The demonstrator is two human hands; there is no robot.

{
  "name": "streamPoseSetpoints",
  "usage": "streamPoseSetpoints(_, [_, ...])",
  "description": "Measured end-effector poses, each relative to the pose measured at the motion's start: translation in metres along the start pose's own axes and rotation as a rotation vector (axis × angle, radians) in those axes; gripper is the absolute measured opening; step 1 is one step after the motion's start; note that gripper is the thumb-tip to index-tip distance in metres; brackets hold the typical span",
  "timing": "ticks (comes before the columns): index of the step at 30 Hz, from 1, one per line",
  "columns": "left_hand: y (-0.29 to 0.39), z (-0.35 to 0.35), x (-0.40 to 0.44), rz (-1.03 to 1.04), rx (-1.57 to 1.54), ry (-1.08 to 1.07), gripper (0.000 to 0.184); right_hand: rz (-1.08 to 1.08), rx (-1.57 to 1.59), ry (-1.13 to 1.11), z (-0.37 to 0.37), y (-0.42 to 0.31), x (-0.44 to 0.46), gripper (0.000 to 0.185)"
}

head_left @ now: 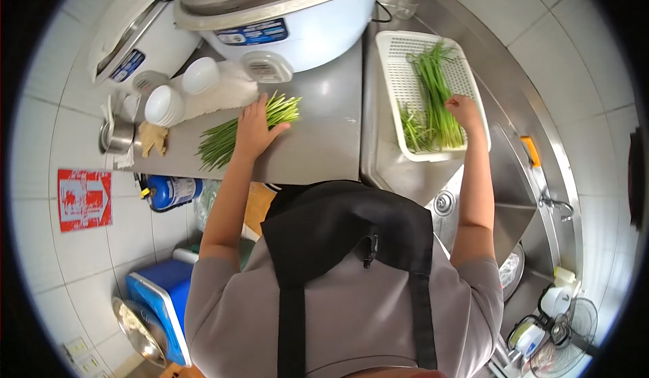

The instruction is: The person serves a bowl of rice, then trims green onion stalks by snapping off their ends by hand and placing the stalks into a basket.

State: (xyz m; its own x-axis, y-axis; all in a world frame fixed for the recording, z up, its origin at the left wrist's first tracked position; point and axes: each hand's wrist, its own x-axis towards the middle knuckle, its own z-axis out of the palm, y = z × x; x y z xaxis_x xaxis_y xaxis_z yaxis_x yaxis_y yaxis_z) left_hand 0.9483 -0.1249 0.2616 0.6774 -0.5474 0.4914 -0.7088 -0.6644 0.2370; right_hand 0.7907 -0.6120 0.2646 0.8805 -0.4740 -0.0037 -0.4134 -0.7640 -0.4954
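Note:
On the steel counter (318,152) lies a bunch of green chives (220,143), its pale cut ends pointing up and to the right. My left hand (254,132) rests flat across this bunch, fingers stretched and thumb spread out. To the right, a white perforated basket (395,74) holds more long chives (433,84) and a shorter clump at its lower left. Over the basket's right side, my right hand (464,112) is closed beside the long stalks. Whatever its curled fingers hold, if anything, is hidden.
Two large rice cookers (297,33) stand at the back. White bowls (164,106) sit on a cloth (226,91) at left, near a metal pot (120,135) and a tan glove (153,139). A sink (445,202) with a faucet (558,206) is at right.

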Motion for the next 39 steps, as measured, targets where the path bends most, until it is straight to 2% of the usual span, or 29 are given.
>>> streamPoseSetpoints(2, [0.003, -0.002, 0.001, -0.019, 0.084, -0.123, 0.068, -0.012, -0.119, -0.115, 0.006, 0.010, 0.002, 0.018])
streamPoseSetpoints(3, [0.001, 0.001, 0.002, -0.010, 0.074, -0.126, 0.068, 0.000, -0.123, -0.111, 0.007, 0.007, 0.002, 0.018])
streamPoseSetpoints(5, [-0.007, 0.007, 0.005, -0.117, 0.025, -0.255, 0.083, 0.210, -0.286, -0.437, 0.008, -0.002, 0.004, 0.018])
streamPoseSetpoints(6, [-0.008, 0.006, 0.009, -0.158, -0.020, -0.275, 0.096, 0.189, -0.379, -0.461, 0.013, -0.002, 0.005, 0.020])
streamPoseSetpoints(11, [0.003, -0.009, 0.015, -0.075, -0.001, -0.198, 0.104, 0.204, -0.177, -0.366, 0.029, -0.009, 0.004, 0.027])
streamPoseSetpoints(13, [0.011, -0.019, 0.019, -0.067, -0.026, -0.211, 0.106, 0.069, -0.456, -0.091, 0.042, -0.005, 0.001, 0.026])
streamPoseSetpoints(16, [0.022, -0.032, 0.032, 0.015, -0.080, -0.124, 0.104, 0.059, -0.440, -0.226, 0.042, 0.000, 0.013, 0.026])
streamPoseSetpoints(20, [0.051, -0.044, 0.045, 0.139, -0.184, -0.049, 0.088, 0.161, -0.356, -0.204, 0.006, -0.017, 0.018, 0.026])
streamPoseSetpoints(22, [0.071, -0.049, 0.051, 0.183, -0.250, -0.032, 0.080, 0.390, 0.001, -0.195, -0.008, -0.032, 0.014, 0.021])
streamPoseSetpoints(23, [0.083, -0.050, 0.056, 0.207, -0.301, -0.011, 0.070, 0.388, -0.001, -0.194, -0.015, -0.033, 0.013, 0.021])
streamPoseSetpoints(24, [0.095, -0.048, 0.060, 0.232, -0.351, 0.013, 0.060, 0.364, 0.093, -0.156, -0.022, -0.032, 0.012, 0.019])
streamPoseSetpoints(26, [0.113, -0.041, 0.069, 0.260, -0.393, 0.025, 0.053, 0.328, 0.185, -0.117, -0.040, -0.040, 0.009, 0.017])
streamPoseSetpoints(28, [0.136, -0.041, 0.080, 0.299, -0.501, 0.023, 0.036, 0.139, 0.078, 0.094, -0.070, -0.059, -0.009, 0.018])
streamPoseSetpoints(30, [0.159, -0.035, 0.093, 0.358, -0.544, 0.016, 0.034, -0.037, 0.045, 0.180, -0.101, -0.087, -0.036, 0.020])
streamPoseSetpoints(33, [0.205, -0.026, 0.122, 0.488, -0.746, 0.005, 0.028, -0.112, 0.013, 0.133, -0.136, -0.147, -0.078, 0.019])
streamPoseSetpoints(35, [0.242, -0.016, 0.137, 0.502, -0.857, 0.141, 0.026, -0.165, 0.076, 0.099, -0.146, -0.179, -0.099, 0.018])
streamPoseSetpoints(36, [0.252, -0.013, 0.146, 0.504, -0.856, 0.143, 0.026, -0.167, 0.075, 0.101, -0.145, -0.186, -0.104, 0.018])
streamPoseSetpoints(38, [0.263, -0.008, 0.166, 0.498, -0.839, -0.273, 0.025, -0.351, 0.265, 0.267, -0.146, -0.194, -0.111, 0.015])
streamPoseSetpoints(39, [0.263, -0.005, 0.173, 0.506, -0.837, -0.267, 0.025, -0.355, 0.262, 0.275, -0.146, -0.190, -0.107, 0.015])
